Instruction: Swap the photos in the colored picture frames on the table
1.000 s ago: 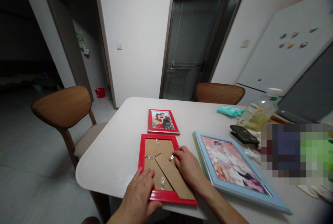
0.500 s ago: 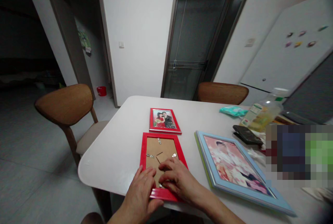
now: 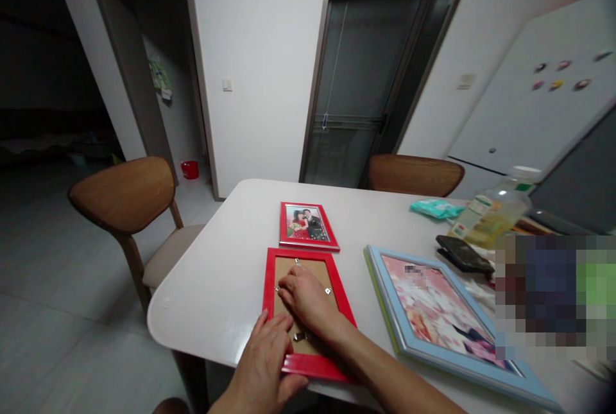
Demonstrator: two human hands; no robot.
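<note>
A red picture frame (image 3: 342, 292) lies face down at the table's near edge, its brown backing board (image 3: 315, 266) showing. Small metal clips sit around the board, one of them a metal clip (image 3: 328, 291) on the right side. My left hand (image 3: 264, 356) grips the frame's near left corner, fingers over the border and thumb at the near edge. Over the board is my right hand (image 3: 305, 298), its fingers curled together by the left clip; what they hold, if anything, is hidden. Just beyond lies a second red picture frame (image 3: 333, 248) with a photo of two people face up.
On the right of the white table (image 3: 206, 298) lies a blue picture frame (image 3: 409, 337) on top of a greenish one. Behind it are a black object (image 3: 464, 255), a bottle of yellowish liquid (image 3: 491, 212) and a turquoise packet (image 3: 436, 208). Wooden chairs stand left and at the back.
My right hand has moved from the near right of the backing board up and left, toward the left clip. It now covers where thin dark pieces lay. My left hand stays at the corner.
</note>
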